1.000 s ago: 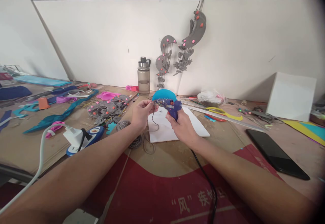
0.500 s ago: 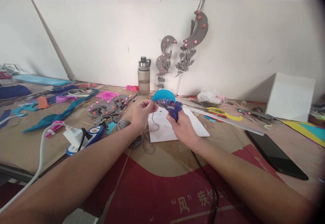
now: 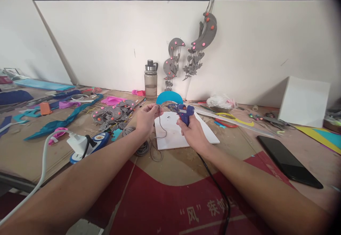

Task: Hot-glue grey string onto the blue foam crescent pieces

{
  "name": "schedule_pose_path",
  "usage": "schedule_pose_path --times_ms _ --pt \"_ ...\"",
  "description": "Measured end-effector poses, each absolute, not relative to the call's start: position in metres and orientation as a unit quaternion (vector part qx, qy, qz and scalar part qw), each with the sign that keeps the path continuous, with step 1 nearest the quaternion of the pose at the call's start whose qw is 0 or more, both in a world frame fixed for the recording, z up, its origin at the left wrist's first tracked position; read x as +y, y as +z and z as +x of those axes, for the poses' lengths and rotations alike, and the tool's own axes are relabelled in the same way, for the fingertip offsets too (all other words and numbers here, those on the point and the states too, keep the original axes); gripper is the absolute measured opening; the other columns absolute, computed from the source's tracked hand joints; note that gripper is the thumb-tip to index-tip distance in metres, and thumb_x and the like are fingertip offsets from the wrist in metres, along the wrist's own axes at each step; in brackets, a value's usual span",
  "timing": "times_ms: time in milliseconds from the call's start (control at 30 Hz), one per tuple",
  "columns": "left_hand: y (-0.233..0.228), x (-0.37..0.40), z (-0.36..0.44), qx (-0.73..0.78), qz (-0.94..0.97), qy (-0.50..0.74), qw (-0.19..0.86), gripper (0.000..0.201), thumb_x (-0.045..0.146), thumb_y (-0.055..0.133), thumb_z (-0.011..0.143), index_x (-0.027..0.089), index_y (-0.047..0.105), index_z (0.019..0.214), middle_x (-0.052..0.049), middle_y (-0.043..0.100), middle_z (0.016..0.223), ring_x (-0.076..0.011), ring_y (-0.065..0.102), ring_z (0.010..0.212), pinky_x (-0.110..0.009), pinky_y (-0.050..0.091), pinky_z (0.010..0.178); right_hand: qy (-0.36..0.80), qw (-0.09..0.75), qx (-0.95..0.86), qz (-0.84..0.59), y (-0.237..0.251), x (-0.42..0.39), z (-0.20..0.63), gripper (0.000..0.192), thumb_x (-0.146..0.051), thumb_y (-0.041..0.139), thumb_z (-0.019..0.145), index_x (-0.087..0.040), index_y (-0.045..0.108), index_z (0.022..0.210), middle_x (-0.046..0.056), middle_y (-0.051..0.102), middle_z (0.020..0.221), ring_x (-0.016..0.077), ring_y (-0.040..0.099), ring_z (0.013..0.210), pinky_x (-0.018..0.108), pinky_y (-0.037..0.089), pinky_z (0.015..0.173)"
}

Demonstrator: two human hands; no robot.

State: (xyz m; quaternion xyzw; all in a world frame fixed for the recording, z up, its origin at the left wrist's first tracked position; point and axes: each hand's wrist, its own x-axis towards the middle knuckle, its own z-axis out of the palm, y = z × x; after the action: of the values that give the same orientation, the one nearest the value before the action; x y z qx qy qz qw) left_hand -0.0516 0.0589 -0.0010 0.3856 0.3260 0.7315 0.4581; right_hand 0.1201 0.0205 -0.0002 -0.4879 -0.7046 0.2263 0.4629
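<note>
Blue plastic of the glue gun is only partly seen, because the right hand is closed around its handle and the lower part is covered by the fingers; the nozzle is pointed to the left, toward the left hand. A thin grey cord is pinched between the fingertips of the left hand, together with the end of a turquoise crescent piece, and the exact point where cord and crescent meet cannot be made out. The cord is hanging down over the white board on the surface. The black cable of the gun is cut off at the lower edge of the picture. Compared with half a second ago, the gun has been drawn a little to the right, so that a small gap is now seen between the nozzle and the left fingers, and more of the crescent is shown above the hands. A clear bottle is standing at the back wall, closed with a grey lid; a low layer of liquid seems to be held in it, but this is hard to tell. A black phone is lying well apart on the right, and a white power strip near the left forearm.
</note>
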Motion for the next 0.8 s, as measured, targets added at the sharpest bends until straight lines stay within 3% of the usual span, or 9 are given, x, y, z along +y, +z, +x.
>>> schedule_pose_path --times_ms 133,267,367,467,533,600,700,800 --pt "0.003 0.059 -0.055 0.315 0.363 0.746 0.462 0.016 0.021 0.071 0.067 0.012 0.06 0.074 -0.004 0.066 0.068 -0.0129 0.064 0.066 -0.029 0.053 0.073 0.313 0.454 -0.658 -0.512 0.0 0.032 0.126 0.026 -0.034 0.051 0.08 -0.019 0.051 0.102 0.004 0.069 0.089 0.0164 0.06 0.069 0.029 0.044 0.062" --pt "0.008 0.057 -0.054 0.319 0.368 0.743 0.459 0.014 0.021 0.069 0.068 0.011 0.061 0.074 -0.004 0.066 0.068 -0.0122 0.064 0.064 -0.029 0.053 0.072 0.287 0.313 -0.68 -0.598 0.004 0.048 0.136 0.03 -0.044 0.052 0.081 -0.017 0.06 0.092 0.009 0.069 0.085 0.0215 0.063 0.073 0.03 0.042 0.059" --pt "0.01 0.055 -0.051 0.322 0.388 0.737 0.45 0.016 0.023 0.07 0.068 0.011 0.061 0.075 -0.004 0.066 0.068 -0.0127 0.064 0.064 -0.029 0.053 0.071 0.183 0.198 -0.718 -0.642 0.007 0.053 0.145 0.038 -0.049 0.049 0.084 -0.014 0.063 0.087 0.016 0.068 0.091 0.0266 0.063 0.081 0.034 0.044 0.066" --pt "0.01 0.053 -0.05 0.324 0.407 0.733 0.439 0.018 0.025 0.071 0.067 0.012 0.061 0.076 -0.003 0.065 0.068 -0.0131 0.064 0.064 -0.03 0.053 0.071 0.001 0.172 -0.737 -0.653 0.01 0.046 0.148 0.042 -0.049 0.047 0.086 -0.011 0.064 0.088 0.023 0.063 0.102 0.0327 0.06 0.097 0.041 0.042 0.08" --pt "0.01 0.053 -0.049 0.33 0.421 0.729 0.428 0.018 0.026 0.07 0.068 0.013 0.062 0.077 -0.003 0.065 0.069 -0.013 0.064 0.064 -0.032 0.054 0.072 -0.069 0.208 -0.746 -0.629 0.014 0.038 0.146 0.038 -0.046 0.047 0.087 -0.012 0.063 0.084 0.023 0.062 0.1 0.0329 0.057 0.099 0.044 0.041 0.084" --pt "0.009 0.052 -0.05 0.34 0.452 0.722 0.398 0.018 0.028 0.069 0.07 0.013 0.063 0.078 -0.003 0.066 0.071 -0.0138 0.065 0.065 -0.033 0.054 0.073 -0.05 0.292 -0.768 -0.568 0.019 0.029 0.139 0.028 -0.039 0.046 0.088 -0.016 0.059 0.081 0.016 0.062 0.093 0.0278 0.057 0.096 0.041 0.041 0.085" --pt "0.01 0.051 -0.052 0.356 0.525 0.7 0.328 0.02 0.032 0.067 0.074 0.014 0.064 0.083 -0.004 0.067 0.072 -0.0157 0.066 0.067 -0.031 0.054 0.07 0.117 0.448 -0.753 -0.467 0.024 0.021 0.118 0.016 -0.035 0.05 0.085 -0.02 0.052 0.087 0.007 0.061 0.09 0.0205 0.057 0.089 0.036 0.044 0.082" --pt "0.013 0.049 -0.056 0.366 0.581 0.677 0.264 0.02 0.033 0.065 0.076 0.016 0.065 0.086 -0.004 0.069 0.073 -0.0155 0.065 0.068 -0.028 0.052 0.068 0.349 0.517 -0.661 -0.418 0.028 0.022 0.091 0.028 -0.039 0.06 0.076 -0.021 0.049 0.094 0.007 0.062 0.103 0.0191 0.059 0.097 0.035 0.046 0.084"
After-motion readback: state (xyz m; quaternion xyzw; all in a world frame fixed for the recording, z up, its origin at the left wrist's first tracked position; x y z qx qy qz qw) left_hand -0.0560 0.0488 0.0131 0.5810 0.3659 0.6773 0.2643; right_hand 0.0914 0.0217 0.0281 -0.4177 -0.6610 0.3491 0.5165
